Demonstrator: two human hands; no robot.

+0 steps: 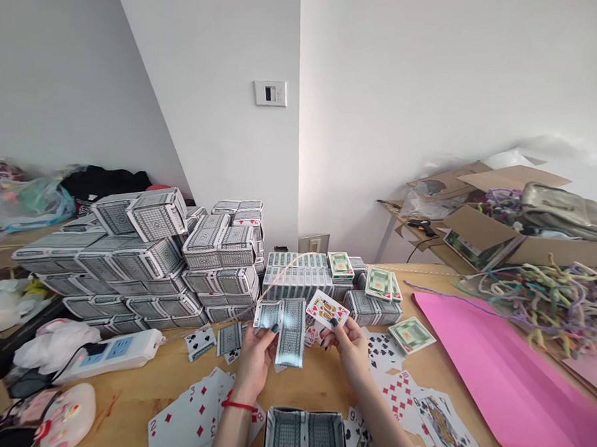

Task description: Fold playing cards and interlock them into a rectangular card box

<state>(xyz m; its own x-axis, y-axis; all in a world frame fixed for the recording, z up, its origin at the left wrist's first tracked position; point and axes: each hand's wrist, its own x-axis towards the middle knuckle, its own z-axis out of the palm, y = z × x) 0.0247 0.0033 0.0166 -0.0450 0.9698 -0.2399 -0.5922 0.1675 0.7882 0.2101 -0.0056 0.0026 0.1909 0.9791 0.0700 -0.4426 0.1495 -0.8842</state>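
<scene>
My left hand [262, 348] is closed on a card-back-patterned piece [291, 333] that has a second patterned part at its left. In my right hand [345, 346] a king of hearts card [326, 310] is pinched by its lower edge, face toward me. The card and the patterned piece are apart. Below my hands sits an open box [306, 437] lined with the same pattern. Loose cards lie on both sides of it, among them diamonds [188, 414] at the left and a face card [443, 424] at the right.
Stacked patterned blocks [146, 262] rise at the back left. Green card packs [413, 335] lie at the right on the wooden table [134, 388]. A power strip [116, 354] stands left, a pink sheet [500, 381] right, with pipe cleaners [549, 303] and a cardboard box [542, 249] beyond.
</scene>
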